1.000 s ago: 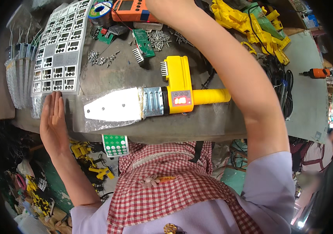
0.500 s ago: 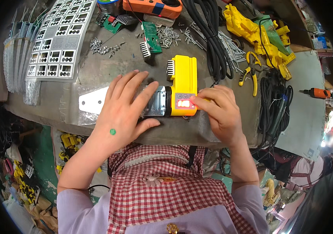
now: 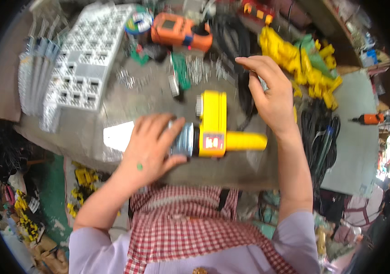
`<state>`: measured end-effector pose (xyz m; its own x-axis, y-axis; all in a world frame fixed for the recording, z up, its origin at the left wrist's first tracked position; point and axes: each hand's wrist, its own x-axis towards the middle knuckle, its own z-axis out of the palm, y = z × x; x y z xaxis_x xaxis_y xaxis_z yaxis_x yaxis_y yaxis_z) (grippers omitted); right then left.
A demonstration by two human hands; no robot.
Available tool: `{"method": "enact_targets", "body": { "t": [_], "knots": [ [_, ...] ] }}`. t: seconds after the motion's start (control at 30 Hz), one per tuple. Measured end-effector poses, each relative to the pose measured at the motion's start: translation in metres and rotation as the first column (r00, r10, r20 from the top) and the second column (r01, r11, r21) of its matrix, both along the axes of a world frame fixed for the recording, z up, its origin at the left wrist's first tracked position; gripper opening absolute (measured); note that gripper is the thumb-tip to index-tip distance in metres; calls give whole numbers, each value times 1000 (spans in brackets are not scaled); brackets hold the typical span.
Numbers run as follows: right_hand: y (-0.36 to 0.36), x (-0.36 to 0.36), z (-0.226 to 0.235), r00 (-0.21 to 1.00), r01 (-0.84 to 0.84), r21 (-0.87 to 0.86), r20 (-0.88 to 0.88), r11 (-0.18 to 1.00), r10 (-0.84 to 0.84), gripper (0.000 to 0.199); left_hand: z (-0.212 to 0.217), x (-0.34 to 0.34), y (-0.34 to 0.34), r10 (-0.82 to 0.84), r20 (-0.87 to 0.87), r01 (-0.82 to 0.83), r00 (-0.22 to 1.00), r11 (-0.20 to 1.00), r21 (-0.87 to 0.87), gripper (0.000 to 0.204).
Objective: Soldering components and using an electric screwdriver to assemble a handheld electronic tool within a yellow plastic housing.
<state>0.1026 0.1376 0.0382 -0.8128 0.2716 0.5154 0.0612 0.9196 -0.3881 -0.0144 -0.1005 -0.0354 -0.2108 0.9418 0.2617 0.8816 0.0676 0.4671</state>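
The yellow tool (image 3: pixel 213 112) is lying on the grey surface (image 3: pixel 236 174) near its front edge, its handle (image 3: pixel 247 140) pointing right and its white plate (image 3: pixel 116 136) pointing left. A red display (image 3: pixel 212 142) is glowing on its body.

The left hand (image 3: pixel 151 141) is resting across the plate and the metal neck (image 3: pixel 184 140), covering where they are meeting. Its grip is staying apart: the fingers are spreading over the far side and the thumb is lying toward the near edge. A green dot (image 3: pixel 139 167) is showing on its back.

The right hand (image 3: pixel 270 98) is hovering over the surface, beyond the handle and clear of the tool. Its grip is standing apart, the fingers bending leftward above the thumb, near the black cable (image 3: pixel 231 41).

Beyond the tool, a green board (image 3: pixel 180 71) is lying beside loose screws (image 3: pixel 131 80), with an orange meter (image 3: pixel 174 33) sitting behind. A label sheet (image 3: pixel 83 69) is lying at the left; yellow housings (image 3: pixel 281 57) are heaping up at the right.
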Motion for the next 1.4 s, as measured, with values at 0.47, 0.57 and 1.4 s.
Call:
{"method": "enact_targets", "body": {
  "t": [0.47,0.57,1.4],
  "knots": [
    [55,-121,-7,954,59,457,235,887,-185,27,6,0,7,-29,32,29,999,1000,-5,73],
    [63,-125,-9,955,24,374,266,927,-132,22,12,1,11,-31,78,33,996,999,-13,71],
    [58,-131,-19,930,1,266,353,964,-98,22,-10,-4,30,75,52,-76,996,997,23,26]
  ]
}}
